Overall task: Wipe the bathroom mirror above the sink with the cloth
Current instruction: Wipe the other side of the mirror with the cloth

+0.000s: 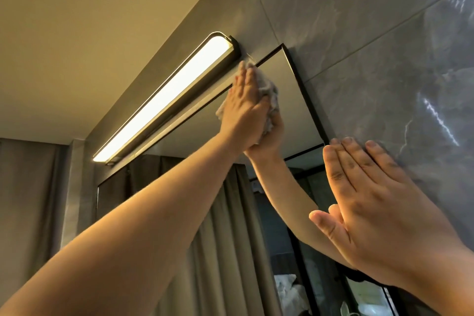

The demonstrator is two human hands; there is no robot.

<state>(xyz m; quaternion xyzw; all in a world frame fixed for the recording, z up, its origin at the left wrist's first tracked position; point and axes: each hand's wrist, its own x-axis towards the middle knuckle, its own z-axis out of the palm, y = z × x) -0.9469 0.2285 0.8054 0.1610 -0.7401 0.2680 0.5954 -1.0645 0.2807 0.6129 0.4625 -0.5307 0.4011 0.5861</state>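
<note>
Left hand with straight fingers pressing a pale cloth flat against the mirror, just below the lit lamp, right hand flat on the grey tiled wall beside the mirror, fingers straight, holding nothing

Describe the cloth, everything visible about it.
The cloth is pale grey-white, soft and nubbly like terry or microfibre, crumpled into a wad. The left hand presses it flat-fingered against the mirror near its top right corner, just below the light bar. Bits stick out above the fingertips and beside the wrist; its reflection meets it.
</note>
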